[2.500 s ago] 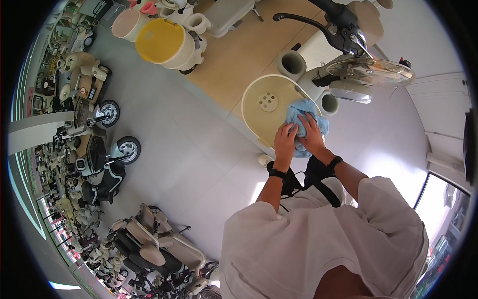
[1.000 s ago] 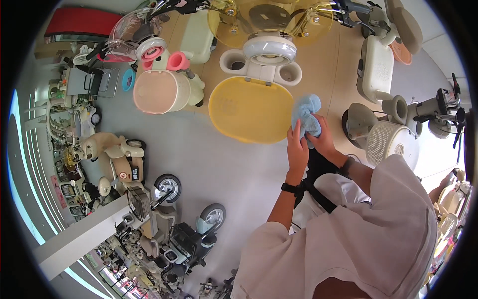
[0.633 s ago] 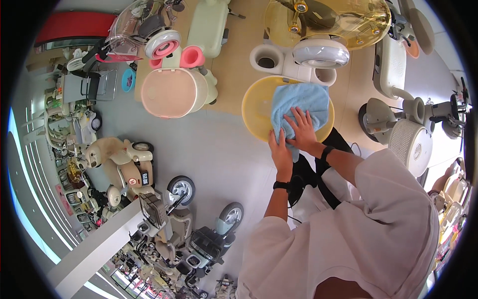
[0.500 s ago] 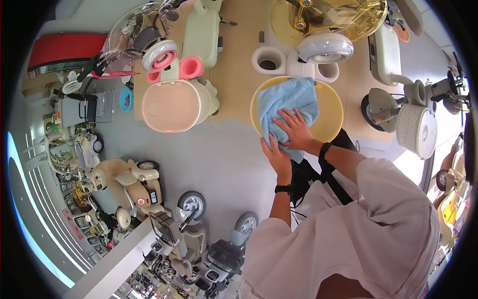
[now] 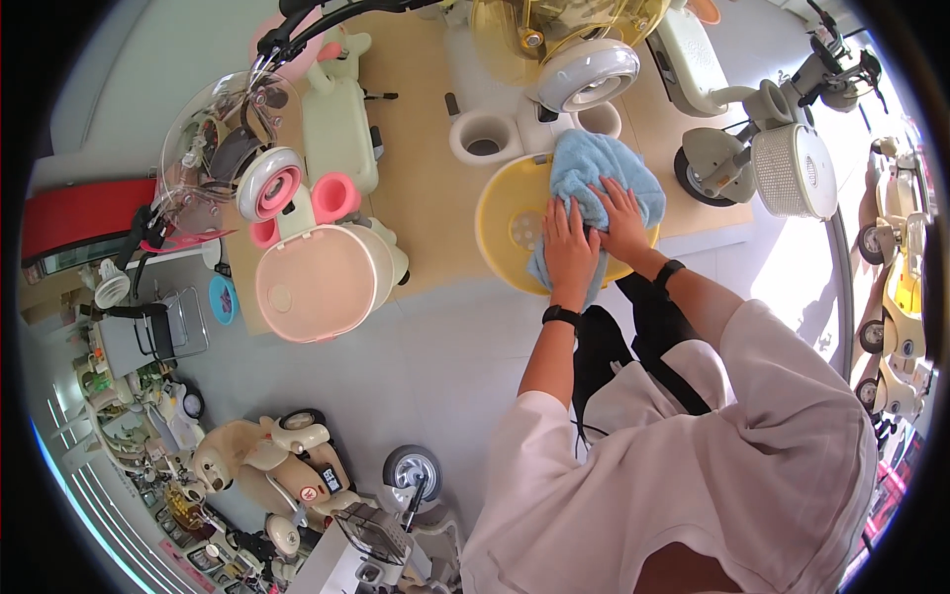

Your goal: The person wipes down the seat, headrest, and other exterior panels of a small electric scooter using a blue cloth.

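A light blue towel (image 5: 606, 163) lies bunched on the right part of a round yellow basket lid (image 5: 503, 226) with a darker rim. My left hand (image 5: 570, 243) is flat on the towel's left side, fingers stretched forward. Beside it, my right hand (image 5: 620, 220) presses on the middle of the towel, fingers extended and a little apart. Neither hand is wrapped round anything. The towel covers the right of the lid, and one corner hangs below my hands toward the near rim.
Beyond the lid stand white cup holders (image 5: 485, 137) and a scooter's round grey-white headlight (image 5: 589, 77). A pink-lidded basket (image 5: 317, 282) is at left. A white perforated basket (image 5: 794, 170) stands at right. Several scooters, including a beige one (image 5: 272, 460), fill the lower left.
The towel and both hands have moved from the lid's left side to its right, uncovering the left part. My left hand has shifted farther onto the towel. The view has also shifted.
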`<state>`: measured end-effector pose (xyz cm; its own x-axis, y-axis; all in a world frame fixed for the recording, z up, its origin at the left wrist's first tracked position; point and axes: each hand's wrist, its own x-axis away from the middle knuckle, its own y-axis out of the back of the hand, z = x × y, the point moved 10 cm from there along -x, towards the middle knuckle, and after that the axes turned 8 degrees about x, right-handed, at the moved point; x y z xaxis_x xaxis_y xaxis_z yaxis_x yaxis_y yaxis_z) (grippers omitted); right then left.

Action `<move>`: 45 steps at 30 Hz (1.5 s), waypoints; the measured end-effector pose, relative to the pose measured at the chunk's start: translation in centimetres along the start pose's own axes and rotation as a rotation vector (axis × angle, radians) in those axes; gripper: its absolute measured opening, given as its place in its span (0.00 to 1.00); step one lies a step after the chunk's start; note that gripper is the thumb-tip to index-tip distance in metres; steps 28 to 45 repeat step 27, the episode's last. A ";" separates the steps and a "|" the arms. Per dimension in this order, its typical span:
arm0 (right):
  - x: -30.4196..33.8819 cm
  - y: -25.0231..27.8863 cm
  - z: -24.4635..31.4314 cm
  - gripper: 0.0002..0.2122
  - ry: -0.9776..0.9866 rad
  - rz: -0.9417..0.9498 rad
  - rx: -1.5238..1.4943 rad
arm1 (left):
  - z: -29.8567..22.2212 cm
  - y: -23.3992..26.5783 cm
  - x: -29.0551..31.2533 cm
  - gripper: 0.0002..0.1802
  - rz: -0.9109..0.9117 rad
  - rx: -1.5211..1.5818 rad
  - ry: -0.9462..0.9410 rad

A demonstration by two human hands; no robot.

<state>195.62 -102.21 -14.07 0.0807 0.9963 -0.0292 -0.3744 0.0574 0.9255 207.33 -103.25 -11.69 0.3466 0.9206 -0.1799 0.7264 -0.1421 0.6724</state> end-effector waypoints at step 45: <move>1.3 -1.5 -6.9 0.42 0.057 0.302 -0.041 | -1.1 -8.5 0.2 0.31 0.106 -0.150 0.072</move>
